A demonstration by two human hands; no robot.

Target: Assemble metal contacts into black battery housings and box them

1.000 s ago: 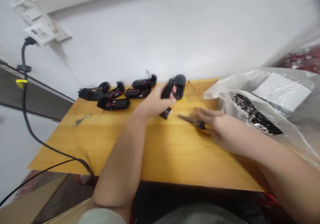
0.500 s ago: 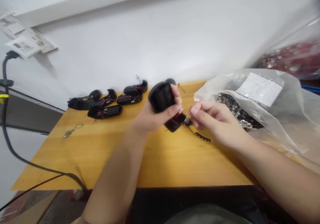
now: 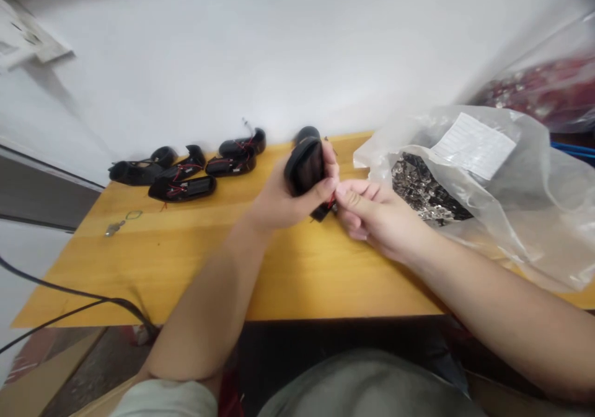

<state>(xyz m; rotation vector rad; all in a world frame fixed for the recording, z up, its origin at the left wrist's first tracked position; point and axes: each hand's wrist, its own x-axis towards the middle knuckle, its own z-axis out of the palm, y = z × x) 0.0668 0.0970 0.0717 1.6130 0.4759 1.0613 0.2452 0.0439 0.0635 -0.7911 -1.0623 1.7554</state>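
A glossy black plastic housing [image 3: 304, 166] is gripped in my left hand [image 3: 290, 197], tilted up above the wooden table. Thin red wires [image 3: 331, 201] run from its lower end, where a small black part [image 3: 320, 211] shows beneath my thumb. My right hand [image 3: 372, 212] is closed in a pinch right against that end, touching or nearly touching my left thumb. Whatever lies between the right fingertips is hidden; a red wire passes close to them. Behind the held housing sits another rounded black part [image 3: 307, 134].
Several black housings [image 3: 183, 188] with red wires lie at the table's back left. Keys [image 3: 114, 227] and a green loop [image 3: 134, 215] are nearer. On the right, a clear plastic bag [image 3: 525, 219] holds small metal pieces [image 3: 425, 188]. Black cables [image 3: 93, 296] hang at left.
My right hand has come in to the left, up against the housing's wired end. The housing has turned slightly in my left hand. The camera view has shifted.
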